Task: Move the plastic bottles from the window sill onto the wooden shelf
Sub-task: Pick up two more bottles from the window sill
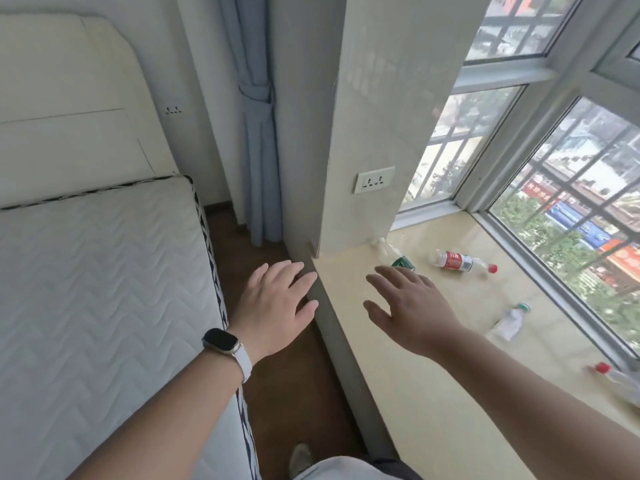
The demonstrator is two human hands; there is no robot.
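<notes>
1. our left hand [277, 299] and right hand [412, 306] hover empty, fingers [381, 277] spread wide.
2. four plastic bottles lie on the window sill [433, 393]; the green-label bottle [394, 254] is nearest our right hand.

The right hand [412, 306] hid the bottom of the green-label bottle [394, 256]. At four o'clock, the picture's edge cut off a red-capped bottle [620, 379].
</notes>
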